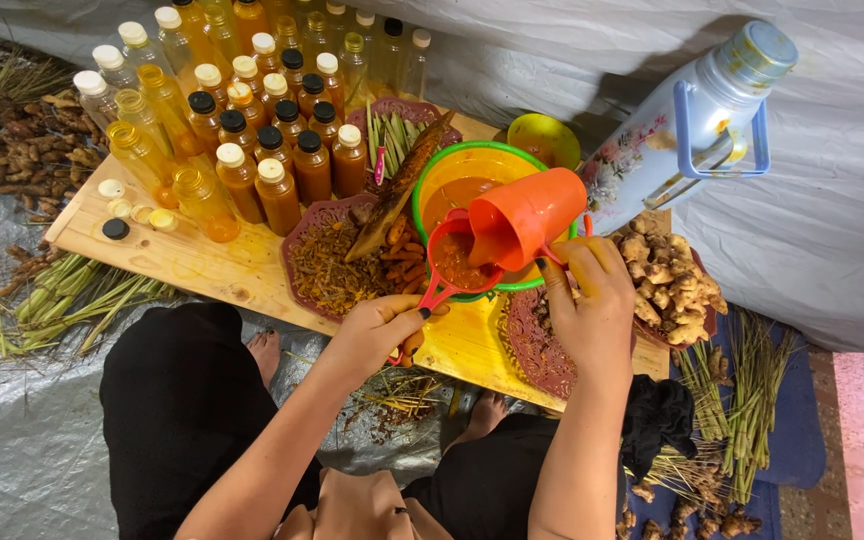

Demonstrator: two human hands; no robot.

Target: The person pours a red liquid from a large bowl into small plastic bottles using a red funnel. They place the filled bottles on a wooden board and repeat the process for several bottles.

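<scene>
My right hand [592, 300] grips an orange plastic jug [524, 215] by its handle, tilted so orange liquid runs out. The liquid falls into a small red strainer [457, 262] that my left hand [382, 330] holds by its handle. The strainer hangs over a yellow bowl with a green rim [472, 170] that holds more orange liquid. All of this sits on a low wooden board [202, 265].
Several bottles of orange and yellow liquid [252, 120] crowd the board's left. Loose caps [127, 210] lie nearby. A purple plate of chopped roots [337, 265], a pile of ginger-like roots [667, 280] and a white thermos flask [687, 125] surround the bowl. Lemongrass stalks [62, 295] lie on the tarp.
</scene>
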